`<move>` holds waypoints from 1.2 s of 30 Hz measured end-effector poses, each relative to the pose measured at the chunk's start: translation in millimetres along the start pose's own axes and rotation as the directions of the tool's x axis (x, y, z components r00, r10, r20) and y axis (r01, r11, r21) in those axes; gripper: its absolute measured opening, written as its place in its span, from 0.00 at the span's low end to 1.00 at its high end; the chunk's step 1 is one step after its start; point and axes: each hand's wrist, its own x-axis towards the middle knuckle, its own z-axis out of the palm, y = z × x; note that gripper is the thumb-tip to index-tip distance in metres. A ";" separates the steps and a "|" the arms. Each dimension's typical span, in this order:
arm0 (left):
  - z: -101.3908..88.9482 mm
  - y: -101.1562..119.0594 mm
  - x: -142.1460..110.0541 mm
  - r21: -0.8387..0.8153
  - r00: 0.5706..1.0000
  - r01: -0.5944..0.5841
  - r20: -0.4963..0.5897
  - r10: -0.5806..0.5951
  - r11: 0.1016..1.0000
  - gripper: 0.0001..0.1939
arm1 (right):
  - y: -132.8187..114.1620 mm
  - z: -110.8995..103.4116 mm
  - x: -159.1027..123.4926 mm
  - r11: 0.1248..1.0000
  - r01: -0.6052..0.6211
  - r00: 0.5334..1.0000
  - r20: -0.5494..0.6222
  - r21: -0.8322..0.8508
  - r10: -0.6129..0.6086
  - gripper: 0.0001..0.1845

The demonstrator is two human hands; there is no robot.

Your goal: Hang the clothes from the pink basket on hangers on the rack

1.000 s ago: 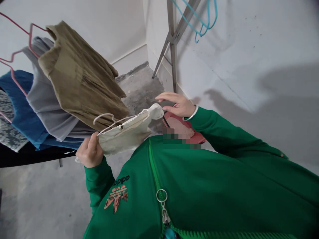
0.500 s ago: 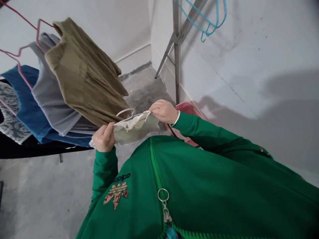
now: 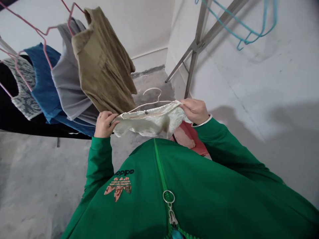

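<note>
A white lace garment [image 3: 171, 119] hangs stretched between my hands, with a pale pink hanger [image 3: 143, 105] inside its neckline. The hanger's hook stands up above the cloth and is on no rail. My left hand [image 3: 104, 124] pinches the garment at its left shoulder, over that end of the hanger. At the opposite shoulder my right hand [image 3: 195, 111] is closed on the cloth. Both hanger ends are hidden by fabric and fingers. Below, the garment's lower part is hidden behind my green jacket [image 3: 139, 199].
To the left hang an olive-brown garment [image 3: 104, 63], a grey one [image 3: 71, 79], a blue one [image 3: 43, 86] and a patterned one [image 3: 27, 89] on pink hangers. Blue hangers [image 3: 249, 31] hang upper right by a metal rack leg [image 3: 191, 73]. A red basin [image 3: 193, 139] holding pink cloth stands below my right hand.
Both hands have spread apart, pulling the white garment wider. More of the hanger and its hook now shows above the neckline. The view has shifted, moving the hanging clothes rightward.
</note>
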 end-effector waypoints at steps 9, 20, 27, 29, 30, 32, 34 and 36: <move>10.6 25.1 25.5 -0.132 0.993 -0.032 0.105 0.046 0.991 0.27 | -0.5 -5.5 2.9 0.999 0.004 1.000 -0.024 0.051 -0.003 0.15; 25.5 54.8 37.7 0.229 0.985 0.136 -0.133 -0.107 0.964 0.34 | -0.2 -1.8 4.5 0.991 -0.107 0.992 -0.064 0.077 0.112 0.20; 24.5 67.3 42.3 0.248 0.980 0.165 -0.149 -0.130 0.955 0.34 | -2.4 2.8 2.0 0.990 -0.096 0.994 -0.040 0.107 0.101 0.20; 23.1 68.0 42.9 0.247 0.977 0.167 -0.171 -0.127 0.954 0.35 | -3.7 4.4 0.6 0.989 -0.102 0.994 -0.017 0.109 0.104 0.21; 22.5 67.9 43.3 0.246 0.976 0.169 -0.180 -0.126 0.954 0.35 | -4.4 5.4 -0.1 0.988 -0.105 0.994 -0.008 0.111 0.106 0.21; 21.8 67.4 44.9 0.245 0.974 0.172 -0.187 -0.127 0.954 0.35 | -5.7 7.7 -1.3 0.988 -0.107 0.994 0.006 0.114 0.108 0.22; 21.0 66.6 47.0 0.250 0.977 0.167 -0.170 -0.127 0.954 0.35 | -6.6 9.6 -2.2 0.988 -0.103 0.995 0.008 0.117 0.103 0.23; 18.5 65.4 48.4 0.253 0.984 0.150 -0.127 -0.121 0.956 0.34 | -6.6 10.4 -3.1 0.988 -0.097 0.995 -0.010 0.121 0.099 0.22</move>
